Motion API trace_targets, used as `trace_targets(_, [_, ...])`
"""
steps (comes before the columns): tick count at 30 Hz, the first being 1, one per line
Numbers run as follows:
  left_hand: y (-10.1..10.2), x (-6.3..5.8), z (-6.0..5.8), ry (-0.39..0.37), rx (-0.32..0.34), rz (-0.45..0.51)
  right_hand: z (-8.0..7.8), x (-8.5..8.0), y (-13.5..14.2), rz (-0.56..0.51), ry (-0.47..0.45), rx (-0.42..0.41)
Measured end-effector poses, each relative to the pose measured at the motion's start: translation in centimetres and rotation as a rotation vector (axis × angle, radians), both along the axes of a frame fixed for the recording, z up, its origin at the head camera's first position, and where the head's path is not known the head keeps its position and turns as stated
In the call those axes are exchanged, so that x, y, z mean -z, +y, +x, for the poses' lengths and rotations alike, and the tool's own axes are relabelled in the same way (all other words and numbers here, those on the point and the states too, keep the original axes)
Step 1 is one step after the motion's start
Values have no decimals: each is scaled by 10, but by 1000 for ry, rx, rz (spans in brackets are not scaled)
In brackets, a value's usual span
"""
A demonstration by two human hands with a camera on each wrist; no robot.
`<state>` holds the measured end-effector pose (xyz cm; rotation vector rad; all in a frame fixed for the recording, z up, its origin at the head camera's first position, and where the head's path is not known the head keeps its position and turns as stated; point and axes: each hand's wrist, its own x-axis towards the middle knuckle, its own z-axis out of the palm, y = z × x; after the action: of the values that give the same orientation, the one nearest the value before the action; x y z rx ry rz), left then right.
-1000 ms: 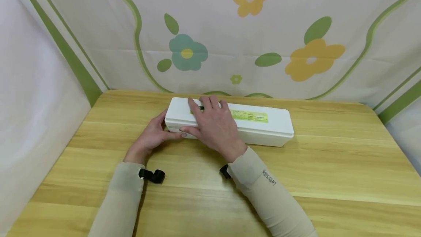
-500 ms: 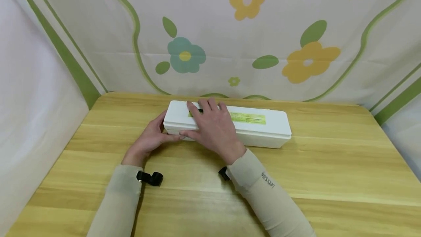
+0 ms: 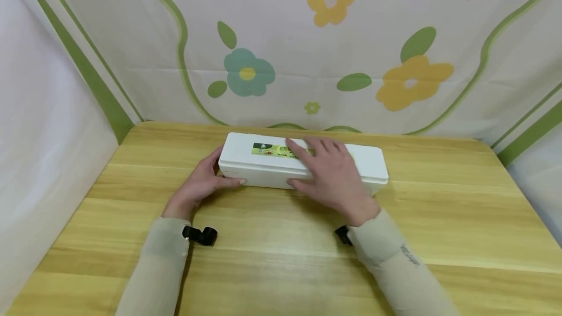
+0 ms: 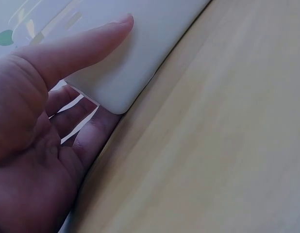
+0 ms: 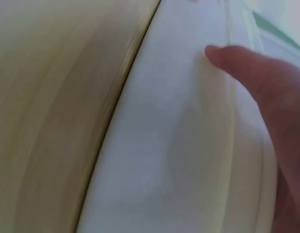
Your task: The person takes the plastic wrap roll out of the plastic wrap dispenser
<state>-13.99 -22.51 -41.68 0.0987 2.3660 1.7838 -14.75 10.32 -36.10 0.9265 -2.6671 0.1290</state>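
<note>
A long white foam box [image 3: 272, 178] with a fitted lid [image 3: 239, 146] lies on the wooden table, a yellow-green printed label [image 3: 269, 149] along its top. At its left end my left hand [image 3: 199, 184] grips the corner, thumb along the front wall and fingers round the end. The left wrist view shows that thumb [image 4: 91, 46] against the box's smooth side, the fingers bent behind the corner. Slightly blurred, my right hand [image 3: 331, 174] lies across the lid right of centre, fingers spread and covering part of the label. Its thumb [image 5: 242, 60] points along the front, near the lid seam.
The wooden table [image 3: 263, 267] extends in front of the box and to both sides. Close behind stands a white curtain [image 3: 285, 43] printed with flowers and green lines. Small black mounts [image 3: 201, 236] sit on both sleeved wrists.
My right hand has slid to the right along the lid, uncovering the label's left part. The left hand keeps its hold on the left end, and the box has stayed put.
</note>
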Motion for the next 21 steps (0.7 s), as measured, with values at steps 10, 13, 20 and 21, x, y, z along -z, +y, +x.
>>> trace_targets(10, [0, -1, -1, -4, 7, 8, -5, 5, 97, -97, -81, 5])
trace_targets(13, [-2, 0, -2, -8, 6, 10, -5, 9, 107, -132, -82, 4])
trace_targets(20, [-3, 0, -3, -7, 5, 12, -8, 13, 107, -167, -30, -33])
trace_targets(21, [-3, 0, -3, -7, 7, 11, -8, 13, 107, -167, -28, -30])
